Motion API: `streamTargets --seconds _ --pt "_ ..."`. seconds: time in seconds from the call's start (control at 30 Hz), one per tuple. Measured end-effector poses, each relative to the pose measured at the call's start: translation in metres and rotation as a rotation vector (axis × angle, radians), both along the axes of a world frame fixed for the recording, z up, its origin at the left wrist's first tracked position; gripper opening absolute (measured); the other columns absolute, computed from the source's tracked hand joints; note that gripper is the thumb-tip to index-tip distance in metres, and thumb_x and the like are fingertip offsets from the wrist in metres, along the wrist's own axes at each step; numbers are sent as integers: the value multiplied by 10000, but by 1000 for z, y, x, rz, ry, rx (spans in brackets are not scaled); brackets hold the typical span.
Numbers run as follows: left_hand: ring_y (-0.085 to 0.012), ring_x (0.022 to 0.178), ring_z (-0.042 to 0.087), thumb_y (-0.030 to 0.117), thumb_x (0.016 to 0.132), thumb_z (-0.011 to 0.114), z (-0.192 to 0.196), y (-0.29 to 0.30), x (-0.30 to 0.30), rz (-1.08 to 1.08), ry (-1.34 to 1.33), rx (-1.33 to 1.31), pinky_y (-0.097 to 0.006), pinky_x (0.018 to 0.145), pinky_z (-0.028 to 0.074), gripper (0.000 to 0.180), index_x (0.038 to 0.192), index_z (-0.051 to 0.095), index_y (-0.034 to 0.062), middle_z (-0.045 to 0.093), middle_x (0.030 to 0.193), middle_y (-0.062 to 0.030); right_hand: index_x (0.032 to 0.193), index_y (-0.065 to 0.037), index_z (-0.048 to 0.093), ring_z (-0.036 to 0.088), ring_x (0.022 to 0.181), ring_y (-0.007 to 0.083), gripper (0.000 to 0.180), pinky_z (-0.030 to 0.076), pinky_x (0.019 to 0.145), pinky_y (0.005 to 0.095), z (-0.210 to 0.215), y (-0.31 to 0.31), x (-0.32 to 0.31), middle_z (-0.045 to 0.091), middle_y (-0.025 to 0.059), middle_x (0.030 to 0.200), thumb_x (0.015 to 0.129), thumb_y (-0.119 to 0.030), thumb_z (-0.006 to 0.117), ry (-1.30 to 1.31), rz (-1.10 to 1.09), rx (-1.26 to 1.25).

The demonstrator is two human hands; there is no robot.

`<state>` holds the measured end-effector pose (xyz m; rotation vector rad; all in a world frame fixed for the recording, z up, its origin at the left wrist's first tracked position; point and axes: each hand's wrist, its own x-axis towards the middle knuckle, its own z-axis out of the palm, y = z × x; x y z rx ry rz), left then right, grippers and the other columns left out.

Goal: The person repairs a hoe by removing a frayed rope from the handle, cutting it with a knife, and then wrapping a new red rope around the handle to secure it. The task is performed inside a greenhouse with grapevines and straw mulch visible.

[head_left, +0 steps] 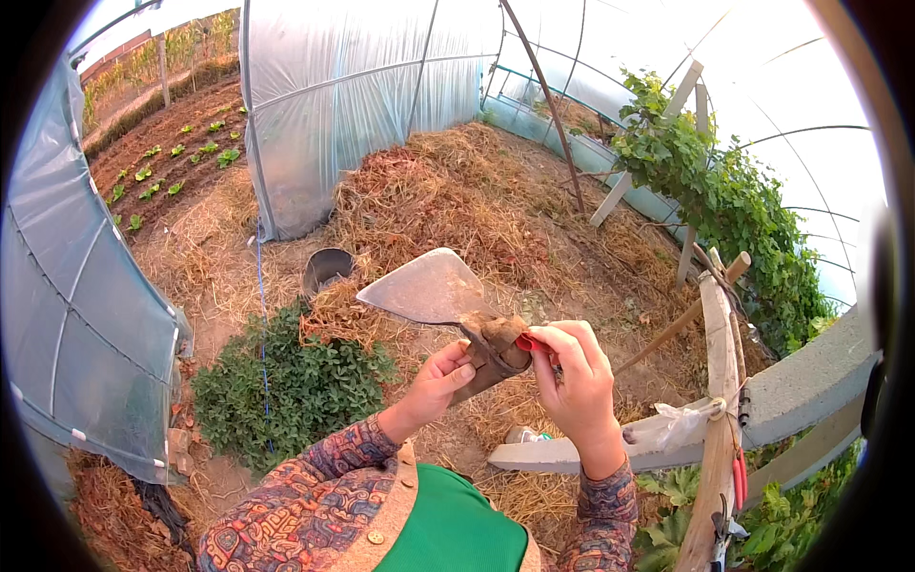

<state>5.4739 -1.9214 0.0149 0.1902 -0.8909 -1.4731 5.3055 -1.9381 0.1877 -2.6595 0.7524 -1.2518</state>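
A hoe head with a broad grey metal blade (427,288) is held up in front of my body, its blade toward the far left. My left hand (434,386) is closed around its dark, worn socket from the left side. Crumpled brown material (500,332) shows at the socket's opening. On the right, my right hand (579,381) pinches a small red piece (526,342) at the socket's edge, with thumb and fingers together. What that red piece is made of cannot be made out. No handle shows in the socket.
Straw (448,200) covers much of the ground. A black bucket (327,268) lies beyond a leafy green plant (286,381). Concrete beams (810,381) and a wooden post (717,353) with red-handled pruners (740,477) stand at right. Plastic sheeting (334,105) hangs at the back.
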Motion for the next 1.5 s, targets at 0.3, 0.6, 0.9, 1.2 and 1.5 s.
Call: streamTargets --seconds 0.3,0.6,0.9,1.2,1.5 --pt "-150 1269 527 91 996 595 3 2 -3 -17 96 89 -324 1088 403 342 1317 480 67 567 1357 -63 1003 -24 666 627 790 259 214 524 663 342 4 -1 -4 610 110 928 821 83 697 -36 50 2" --pt "-116 1211 539 109 1005 590 2 6 -8 -10 44 124 -299 1038 425 318 1294 461 75 583 1297 -34 995 -12 651 635 820 235 209 530 712 300 6 -7 -7 624 110 955 836 124 643 9 70 -3" --pt "-129 1241 521 107 1020 558 14 11 -8 -11 23 60 -311 1066 402 296 1288 441 63 542 1338 -39 999 -11 636 626 827 280 292 527 692 349 9 -5 -8 616 113 957 742 126 654 125 36 -108" --pt "-128 1252 517 102 1012 577 12 12 -9 -13 20 68 -296 1040 416 284 1266 453 71 535 1306 -26 981 7 638 625 799 269 244 517 671 334 6 0 -8 620 127 925 777 135 672 75 31 -168" --pt "-146 1257 530 120 1006 597 24 21 -8 -4 -33 80 -311 1042 439 345 1309 452 44 546 1341 -57 1012 -20 657 633 811 285 321 533 675 360 0 0 -15 637 114 966 723 111 705 80 61 -211"
